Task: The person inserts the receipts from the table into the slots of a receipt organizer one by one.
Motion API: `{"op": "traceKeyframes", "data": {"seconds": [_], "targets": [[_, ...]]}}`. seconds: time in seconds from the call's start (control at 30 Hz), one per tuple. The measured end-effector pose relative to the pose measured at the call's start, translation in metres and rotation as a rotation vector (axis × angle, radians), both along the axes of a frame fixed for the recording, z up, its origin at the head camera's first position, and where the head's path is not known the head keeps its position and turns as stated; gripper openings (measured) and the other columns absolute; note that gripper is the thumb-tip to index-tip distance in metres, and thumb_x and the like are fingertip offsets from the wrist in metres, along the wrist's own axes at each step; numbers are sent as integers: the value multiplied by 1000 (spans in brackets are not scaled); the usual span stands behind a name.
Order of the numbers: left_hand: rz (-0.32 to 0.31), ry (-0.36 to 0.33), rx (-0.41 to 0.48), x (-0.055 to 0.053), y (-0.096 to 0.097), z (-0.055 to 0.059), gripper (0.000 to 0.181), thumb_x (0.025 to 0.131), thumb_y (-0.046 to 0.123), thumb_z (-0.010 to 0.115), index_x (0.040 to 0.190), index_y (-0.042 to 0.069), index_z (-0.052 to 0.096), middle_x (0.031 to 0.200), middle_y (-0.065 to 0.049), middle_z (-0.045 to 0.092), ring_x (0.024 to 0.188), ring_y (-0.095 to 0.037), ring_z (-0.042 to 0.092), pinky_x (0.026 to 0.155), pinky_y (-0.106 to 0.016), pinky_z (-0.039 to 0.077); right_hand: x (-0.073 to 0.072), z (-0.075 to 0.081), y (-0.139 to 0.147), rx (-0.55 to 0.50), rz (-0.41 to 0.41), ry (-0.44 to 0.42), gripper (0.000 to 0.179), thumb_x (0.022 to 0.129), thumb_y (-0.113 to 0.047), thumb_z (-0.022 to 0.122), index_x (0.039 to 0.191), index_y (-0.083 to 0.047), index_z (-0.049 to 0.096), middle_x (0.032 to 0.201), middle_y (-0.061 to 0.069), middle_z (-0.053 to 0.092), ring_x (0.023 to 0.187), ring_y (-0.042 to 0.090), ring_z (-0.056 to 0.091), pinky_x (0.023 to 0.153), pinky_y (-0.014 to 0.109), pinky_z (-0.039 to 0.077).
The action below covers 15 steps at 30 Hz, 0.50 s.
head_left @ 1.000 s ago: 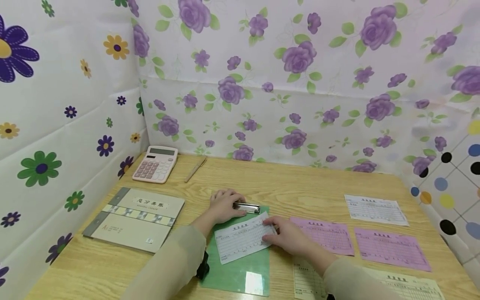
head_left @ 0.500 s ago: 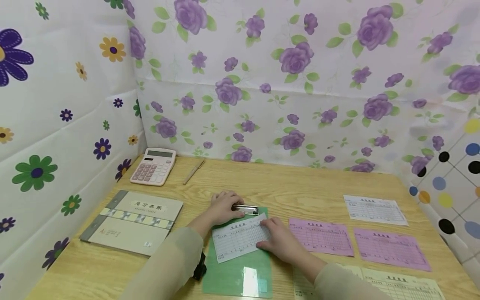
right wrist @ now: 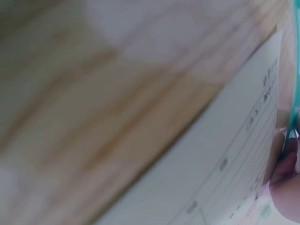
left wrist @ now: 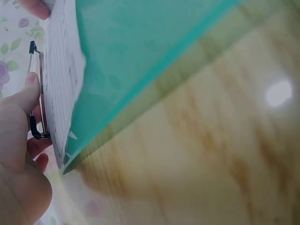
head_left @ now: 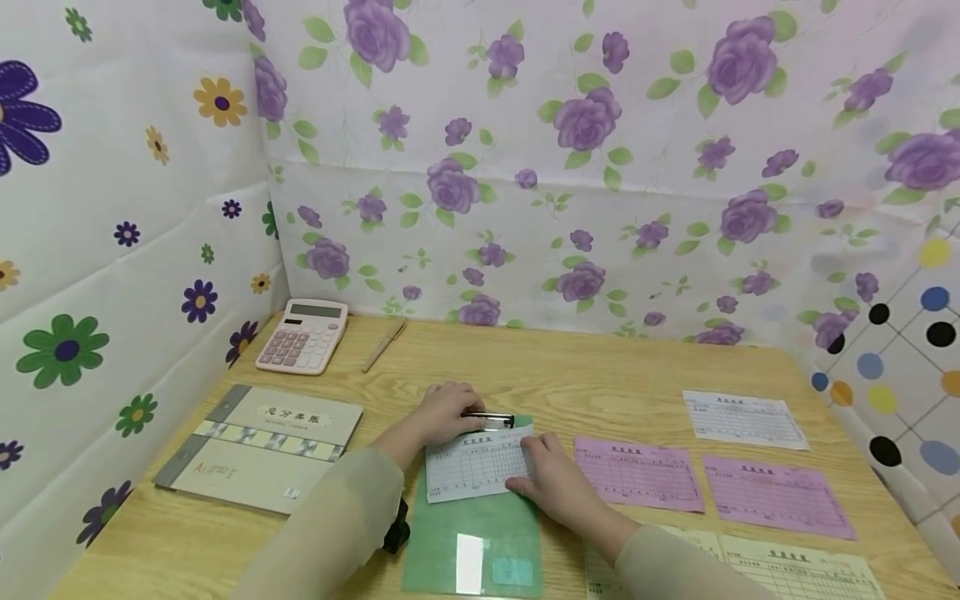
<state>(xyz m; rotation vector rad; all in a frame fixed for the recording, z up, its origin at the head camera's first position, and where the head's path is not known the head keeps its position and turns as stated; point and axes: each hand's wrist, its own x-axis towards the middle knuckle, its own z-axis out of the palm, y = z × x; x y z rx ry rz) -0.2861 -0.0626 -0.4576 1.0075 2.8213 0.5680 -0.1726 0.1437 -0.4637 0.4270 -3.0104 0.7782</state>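
My left hand [head_left: 447,412] is at the top of a green translucent clipboard [head_left: 438,542], gripping its metal clip [head_left: 491,419]. The left wrist view has the thumb pressed on the wire lever of the clip [left wrist: 41,89], with other fingers behind the board. Over the upper part of the clipboard lies a white printed form slip [head_left: 476,465], its top edge right at the clip. At the slip's right edge, my right hand [head_left: 558,483] pinches it between thumb and fingers. In the right wrist view those fingers show only partly, at the right border.
A ledger book [head_left: 262,450] lies left, below a pink calculator [head_left: 302,337] and a pen [head_left: 384,344]. To the right are two pink slips [head_left: 637,473], another white slip [head_left: 745,419] and yellow slips [head_left: 798,567], partly under the right sleeve. Floral cloth walls [head_left: 525,250] enclose the table.
The white slip has turned from tilted to nearly square with the clipboard and slid up to the clip. My right hand moved slightly left with it; my left hand stays at the clip.
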Motion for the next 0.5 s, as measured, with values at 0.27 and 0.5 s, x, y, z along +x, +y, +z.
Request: {"op": "traceKeyframes", "data": {"seconds": [0.27, 0.5], "targets": [[31, -38, -26, 3, 0, 2, 26, 92, 40, 58, 109, 22, 65, 112, 4, 57, 108, -20, 50, 93, -51, 27, -4, -3, -8, 33, -50, -34, 69, 84, -40, 69, 128, 8, 47, 116, 21, 49, 92, 26, 57, 82, 42, 48], [53, -16, -22, 5, 2, 0, 28, 91, 43, 59, 110, 25, 65, 115, 4, 56, 111, -21, 48, 94, -51, 25, -9, 1, -11, 46, -111, -62, 68, 84, -41, 69, 127, 7, 48, 112, 20, 47, 78, 20, 52, 73, 39, 49]]}}
